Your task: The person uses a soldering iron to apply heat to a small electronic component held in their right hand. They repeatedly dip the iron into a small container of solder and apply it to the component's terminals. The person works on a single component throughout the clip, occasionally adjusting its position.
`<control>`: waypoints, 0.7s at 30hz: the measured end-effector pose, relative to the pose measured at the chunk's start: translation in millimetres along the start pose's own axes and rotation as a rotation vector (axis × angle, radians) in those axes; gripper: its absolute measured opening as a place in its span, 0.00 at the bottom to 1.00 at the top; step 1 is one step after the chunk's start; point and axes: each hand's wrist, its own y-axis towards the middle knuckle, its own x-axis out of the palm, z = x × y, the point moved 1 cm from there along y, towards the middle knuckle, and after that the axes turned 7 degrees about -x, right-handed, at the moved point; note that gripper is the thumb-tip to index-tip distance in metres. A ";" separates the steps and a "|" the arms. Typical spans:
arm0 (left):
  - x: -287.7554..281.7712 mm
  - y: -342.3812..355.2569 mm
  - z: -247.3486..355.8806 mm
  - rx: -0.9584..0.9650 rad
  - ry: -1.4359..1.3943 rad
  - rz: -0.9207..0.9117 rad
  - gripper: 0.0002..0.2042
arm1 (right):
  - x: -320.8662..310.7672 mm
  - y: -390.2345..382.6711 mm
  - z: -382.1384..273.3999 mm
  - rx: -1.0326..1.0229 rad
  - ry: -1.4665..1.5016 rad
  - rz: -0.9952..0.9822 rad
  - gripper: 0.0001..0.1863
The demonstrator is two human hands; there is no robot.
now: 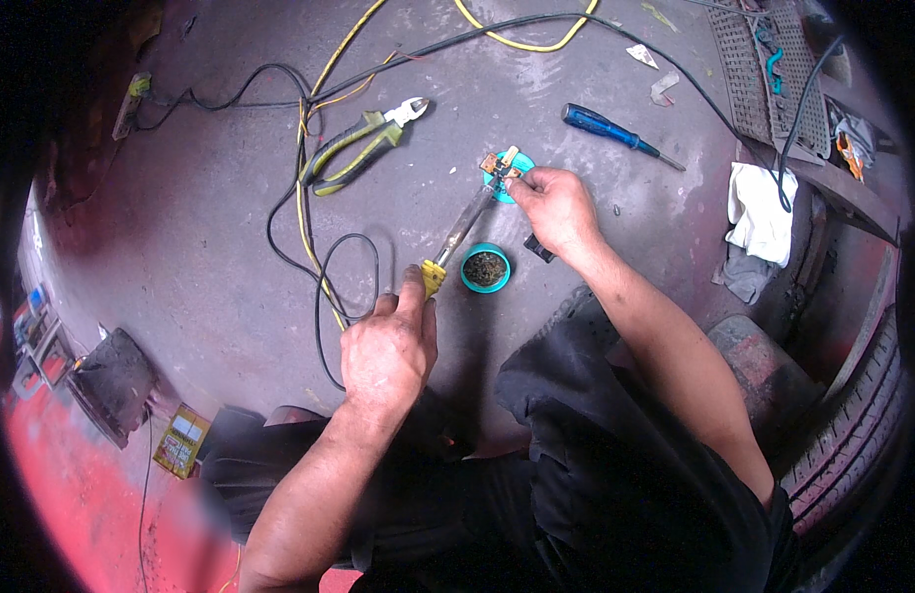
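My left hand [388,346] is closed on the yellow handle of a soldering iron [457,234], whose metal shaft points up and right to a small circuit board [498,164] over a round teal lid [519,193]. My right hand [558,210] pinches the board at its right side. Whether the tip touches the board is too small to tell. Below sits a round teal tin [486,268] holding dark material, and a small black object [538,247] is partly under my right hand. Pliers [359,148] with green-black handles lie at upper left and a blue screwdriver [604,127] at upper right.
Black and yellow cables [305,198] cross the grey floor. A perforated metal panel [749,69], white cloth [760,212] and tyre [843,425] are on the right. A power strip [131,104], dark bin-like object [109,385] and yellow box [180,440] are on the left.
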 end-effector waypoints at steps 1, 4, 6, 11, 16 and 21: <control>-0.3 -0.1 0.1 0.000 0.000 0.002 0.20 | -0.4 -0.2 -0.8 0.006 0.000 -0.003 0.19; -0.9 0.1 0.7 -0.001 0.005 0.001 0.20 | -1.8 -1.4 -3.6 0.014 0.010 -0.003 0.18; -1.6 0.4 0.9 -0.003 0.016 -0.004 0.20 | -1.1 -1.8 -3.7 0.006 0.030 0.007 0.18; -0.8 -0.3 0.6 0.010 0.015 0.004 0.20 | -0.8 -0.6 -2.6 0.014 -0.002 0.001 0.19; -1.6 -0.4 1.4 -0.002 0.014 -0.010 0.20 | 0.2 0.3 -0.2 0.009 0.002 -0.008 0.20; -2.2 -0.2 1.2 -0.006 -0.005 -0.015 0.20 | 0.8 0.6 1.5 -0.004 -0.003 -0.003 0.19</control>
